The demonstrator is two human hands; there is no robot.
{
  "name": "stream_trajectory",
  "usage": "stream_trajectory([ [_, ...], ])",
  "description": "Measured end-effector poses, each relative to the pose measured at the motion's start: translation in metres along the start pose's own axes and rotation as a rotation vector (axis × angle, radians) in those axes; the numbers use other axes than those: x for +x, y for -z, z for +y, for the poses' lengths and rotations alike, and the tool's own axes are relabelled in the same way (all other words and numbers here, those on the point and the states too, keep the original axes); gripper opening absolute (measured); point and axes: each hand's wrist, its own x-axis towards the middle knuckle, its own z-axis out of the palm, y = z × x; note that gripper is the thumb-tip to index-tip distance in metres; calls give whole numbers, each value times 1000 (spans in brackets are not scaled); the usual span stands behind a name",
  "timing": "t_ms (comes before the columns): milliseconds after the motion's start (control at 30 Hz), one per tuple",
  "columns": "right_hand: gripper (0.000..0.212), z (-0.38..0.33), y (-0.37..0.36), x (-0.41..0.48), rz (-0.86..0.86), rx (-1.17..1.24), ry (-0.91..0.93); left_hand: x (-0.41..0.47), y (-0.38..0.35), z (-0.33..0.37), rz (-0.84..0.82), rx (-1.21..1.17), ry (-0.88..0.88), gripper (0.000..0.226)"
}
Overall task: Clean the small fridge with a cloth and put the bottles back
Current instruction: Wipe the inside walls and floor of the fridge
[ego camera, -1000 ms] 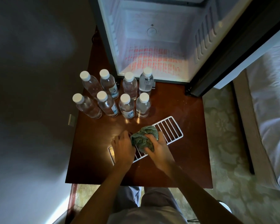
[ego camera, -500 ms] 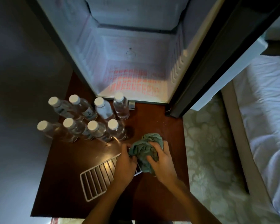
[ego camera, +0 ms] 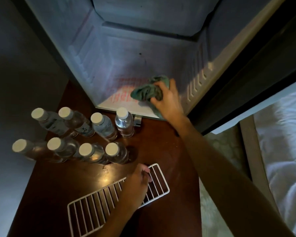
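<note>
The small fridge [ego camera: 143, 53] stands open with a bare white interior. My right hand [ego camera: 167, 100] grips a crumpled green cloth [ego camera: 149, 90] and holds it on the fridge floor near the front right. My left hand [ego camera: 137, 183] rests on the white wire shelf [ego camera: 99, 206], which lies flat on the dark wooden table [ego camera: 169, 156]. Several clear water bottles [ego camera: 99, 125] with white caps stand upright in two rows on the table, left of the fridge opening.
The fridge door [ego camera: 246, 79] hangs open to the right. A bed with white sheets [ego camera: 287, 151] lies at the far right, with patterned carpet [ego camera: 217, 168] between it and the table. A grey wall [ego camera: 15, 82] borders the left.
My right hand has carried the cloth off the wire shelf and into the fridge. My left hand stays on the shelf. The camera has moved closer to the fridge.
</note>
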Motion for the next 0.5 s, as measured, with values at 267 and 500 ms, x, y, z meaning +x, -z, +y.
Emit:
stream_trajectory([
  [267,48,7,-10,68,-39,-184,26,36,6,33,67,108,-186,15],
  [500,47,17,-14,83,25,-298,38,68,8,64,171,181,-333,30],
])
